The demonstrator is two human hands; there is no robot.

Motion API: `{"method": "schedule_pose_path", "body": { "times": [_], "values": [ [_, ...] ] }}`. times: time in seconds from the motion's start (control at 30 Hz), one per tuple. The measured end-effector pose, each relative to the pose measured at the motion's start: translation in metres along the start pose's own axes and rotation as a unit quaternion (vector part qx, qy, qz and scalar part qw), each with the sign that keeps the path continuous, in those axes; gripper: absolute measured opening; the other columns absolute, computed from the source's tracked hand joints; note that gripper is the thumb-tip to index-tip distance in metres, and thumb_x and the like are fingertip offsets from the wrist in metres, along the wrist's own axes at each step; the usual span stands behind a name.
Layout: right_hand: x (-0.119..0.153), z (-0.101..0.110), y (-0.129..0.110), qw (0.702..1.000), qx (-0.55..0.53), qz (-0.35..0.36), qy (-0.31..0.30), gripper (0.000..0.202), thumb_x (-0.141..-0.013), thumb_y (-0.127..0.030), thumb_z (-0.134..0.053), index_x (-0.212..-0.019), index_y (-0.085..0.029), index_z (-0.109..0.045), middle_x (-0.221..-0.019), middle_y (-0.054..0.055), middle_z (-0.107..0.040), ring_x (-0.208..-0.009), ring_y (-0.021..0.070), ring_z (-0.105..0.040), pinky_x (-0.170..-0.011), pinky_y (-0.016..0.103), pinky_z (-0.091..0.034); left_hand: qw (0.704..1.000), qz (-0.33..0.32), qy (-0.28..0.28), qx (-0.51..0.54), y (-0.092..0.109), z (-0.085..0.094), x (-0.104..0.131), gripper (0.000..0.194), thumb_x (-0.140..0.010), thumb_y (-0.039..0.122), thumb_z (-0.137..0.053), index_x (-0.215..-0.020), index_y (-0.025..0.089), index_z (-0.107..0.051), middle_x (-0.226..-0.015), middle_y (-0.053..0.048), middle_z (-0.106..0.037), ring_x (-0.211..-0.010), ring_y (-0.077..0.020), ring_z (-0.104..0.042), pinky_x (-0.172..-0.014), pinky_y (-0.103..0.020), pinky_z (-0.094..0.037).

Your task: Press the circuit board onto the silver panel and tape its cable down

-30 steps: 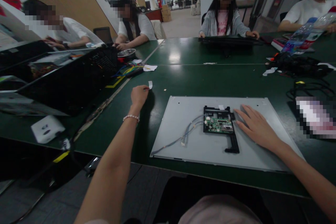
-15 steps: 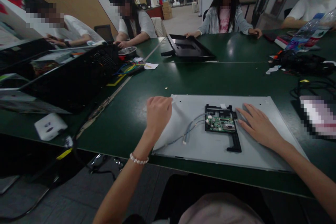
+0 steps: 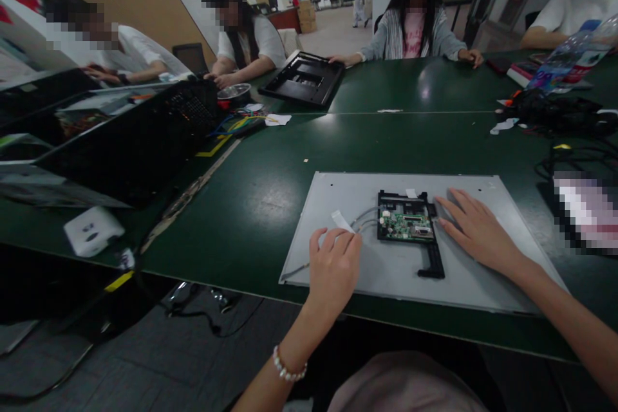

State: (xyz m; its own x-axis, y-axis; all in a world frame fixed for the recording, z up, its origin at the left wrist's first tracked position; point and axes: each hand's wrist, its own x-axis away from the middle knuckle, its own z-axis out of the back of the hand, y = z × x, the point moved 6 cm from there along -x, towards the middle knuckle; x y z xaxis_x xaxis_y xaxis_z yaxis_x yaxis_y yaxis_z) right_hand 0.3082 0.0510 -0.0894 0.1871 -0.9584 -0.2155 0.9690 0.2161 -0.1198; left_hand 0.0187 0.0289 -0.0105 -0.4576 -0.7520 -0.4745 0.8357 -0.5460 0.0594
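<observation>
A flat grey metal panel (image 3: pixel 386 283) lies on the green table in front of me. On it sits a black bracket (image 3: pixel 430 261) with a green circuit board (image 3: pixel 403 224). Thin grey cables (image 3: pixel 365 219) run left from the board, partly hidden by my left hand (image 3: pixel 335 264). That hand is over the panel's left part with curled fingers; a small whitish strip (image 3: pixel 340 220) shows just beyond the fingertips, and what they pinch is hidden. My right hand (image 3: pixel 476 232) rests spread on the panel, right of the bracket.
Left stands a black computer case (image 3: pixel 130 148), with a white box (image 3: pixel 93 232) before it. Across the green table (image 3: pixel 261 206) a person holds a black frame (image 3: pixel 309 80). Plastic bottles (image 3: pixel 564 61) and black cables (image 3: pixel 555 112) lie right. Other people sit around.
My left hand has moved right and nearer, from the panel's far left corner onto the cables. A whitish strip now shows there. The person opposite has shifted the black frame left. My right hand stays put.
</observation>
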Motion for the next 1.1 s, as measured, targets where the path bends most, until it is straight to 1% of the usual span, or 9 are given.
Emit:
{"method": "schedule_pose_path", "body": {
  "times": [0.13,0.23,0.33,0.43,0.57,0.7,0.8,0.93,1.1],
  "values": [
    [0.0,0.001,-0.001,1.0,0.001,0.002,0.001,0.056,-0.102,-0.047,-0.033,-0.145,-0.016,-0.049,-0.155,0.02,-0.041,-0.145,0.0354,-0.033,-0.113,0.054,-0.035,1.0,-0.009,-0.015,0.007,0.008,-0.004,0.006,0.028,-0.092,0.013,-0.053,-0.101,0.029,-0.073,-0.095,-0.006,-0.076,-0.097,-0.0239,-0.068,-0.098,-0.051,-0.045],
    [0.0,0.001,-0.001,1.0,-0.002,0.003,0.004,0.056,-0.101,-0.048,-0.034,-0.145,-0.017,-0.049,-0.155,0.02,-0.041,-0.145,0.0359,-0.035,-0.113,0.055,-0.035,1.0,-0.011,-0.015,0.012,0.014,-0.004,0.009,0.028,-0.092,0.013,-0.053,-0.103,0.029,-0.073,-0.097,-0.006,-0.076,-0.097,-0.0238,-0.068,-0.097,-0.05,-0.046],
    [0.0,0.001,-0.001,1.0,0.001,0.004,0.007,0.055,-0.101,-0.048,-0.035,-0.146,-0.017,-0.048,-0.155,0.019,-0.041,-0.144,0.0362,-0.035,-0.113,0.055,-0.036,1.0,-0.004,-0.004,0.029,0.015,-0.002,0.008,0.023,-0.093,0.02,-0.055,-0.103,0.03,-0.072,-0.093,-0.006,-0.076,-0.095,-0.0242,-0.068,-0.097,-0.051,-0.046],
    [0.001,0.001,0.0,1.0,0.003,0.004,0.007,0.055,-0.101,-0.048,-0.035,-0.146,-0.018,-0.048,-0.155,0.018,-0.041,-0.145,0.0357,-0.035,-0.113,0.055,-0.036,0.999,0.009,0.007,0.049,0.011,-0.002,0.005,0.018,-0.094,0.027,-0.056,-0.103,0.03,-0.072,-0.093,-0.007,-0.076,-0.094,-0.0243,-0.069,-0.097,-0.05,-0.045],
    [0.0,0.001,0.0,1.0,0.001,0.002,0.001,0.056,-0.102,-0.048,-0.034,-0.147,-0.017,-0.047,-0.156,0.019,-0.039,-0.145,0.0363,-0.034,-0.113,0.055,-0.036,0.999,0.035,0.01,0.038,-0.002,-0.006,-0.002,0.025,-0.095,0.02,-0.05,-0.109,0.026,-0.07,-0.104,-0.007,-0.076,-0.099,-0.0234,-0.068,-0.098,-0.047,-0.045],
    [0.0,0.003,-0.002,1.0,-0.006,0.006,0.005,0.055,-0.102,-0.047,-0.034,-0.146,-0.017,-0.048,-0.156,0.02,-0.04,-0.145,0.0365,-0.034,-0.113,0.056,-0.035,0.998,0.05,-0.029,0.033,-0.01,-0.018,-0.006,0.032,-0.095,0.016,-0.047,-0.12,0.022,-0.067,-0.121,-0.01,-0.071,-0.117,-0.0257,-0.063,-0.104,-0.047,-0.044],
    [0.0,0.003,-0.002,1.0,-0.008,0.004,0.004,0.055,-0.102,-0.047,-0.034,-0.146,-0.018,-0.048,-0.156,0.019,-0.04,-0.144,0.0368,-0.035,-0.112,0.057,-0.036,0.996,0.061,-0.054,0.029,-0.011,-0.026,-0.004,0.033,-0.094,0.017,-0.049,-0.121,0.02,-0.067,-0.125,-0.012,-0.069,-0.125,-0.0274,-0.059,-0.11,-0.05,-0.04],
    [0.001,0.002,-0.001,1.0,0.001,0.001,0.0,0.055,-0.102,-0.048,-0.034,-0.146,-0.017,-0.048,-0.156,0.02,-0.039,-0.145,0.0369,-0.034,-0.113,0.056,-0.035,0.995,0.072,-0.06,0.022,-0.012,-0.03,-0.001,0.032,-0.094,0.018,-0.048,-0.12,0.017,-0.067,-0.122,-0.014,-0.07,-0.123,-0.0275,-0.061,-0.111,-0.05,-0.041],
    [0.001,0.002,-0.001,1.0,-0.003,0.002,-0.005,0.056,-0.102,-0.047,-0.034,-0.146,-0.016,-0.048,-0.156,0.021,-0.039,-0.146,0.0364,-0.033,-0.114,0.054,-0.034,0.993,0.091,-0.064,0.027,-0.012,-0.031,-0.002,0.031,-0.093,0.017,-0.049,-0.119,0.019,-0.066,-0.123,-0.014,-0.07,-0.117,-0.0263,-0.065,-0.109,-0.05,-0.043]
  ]
}}
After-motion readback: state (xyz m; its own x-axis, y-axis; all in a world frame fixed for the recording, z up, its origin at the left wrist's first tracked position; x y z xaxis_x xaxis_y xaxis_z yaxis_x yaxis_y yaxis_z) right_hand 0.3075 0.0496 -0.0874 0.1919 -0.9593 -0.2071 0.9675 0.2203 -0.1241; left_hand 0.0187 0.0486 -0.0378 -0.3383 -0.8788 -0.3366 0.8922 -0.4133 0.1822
